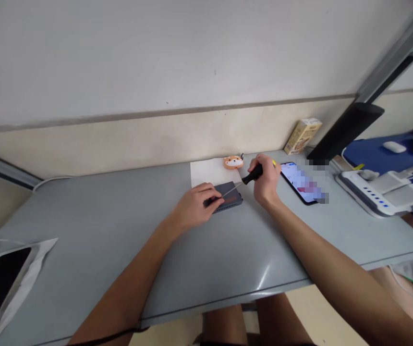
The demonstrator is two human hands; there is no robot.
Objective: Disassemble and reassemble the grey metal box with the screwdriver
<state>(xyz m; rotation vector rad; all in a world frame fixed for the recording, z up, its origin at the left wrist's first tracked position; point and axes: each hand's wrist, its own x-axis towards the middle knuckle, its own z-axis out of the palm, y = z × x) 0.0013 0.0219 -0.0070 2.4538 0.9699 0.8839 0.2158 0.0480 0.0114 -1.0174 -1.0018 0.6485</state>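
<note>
A flat dark grey box (230,194) with small holes along its near side lies on the grey desk (120,206). My left hand (199,204) is at its left end, fingers closed round a small black thing (211,200) by the screwdriver's tip. My right hand (265,180) is closed on the black handle of a screwdriver (254,174). The thin shaft slants down and left over the box to my left fingertips. What exactly the tip touches is too small to tell.
Behind the box lie white paper (206,172) and an orange animal-face case (233,162). To the right are a phone (300,182), a carton (302,136), a black cylinder (345,132) and a power strip (372,194) with plugs. A dark tablet-like object (3,288) lies at left.
</note>
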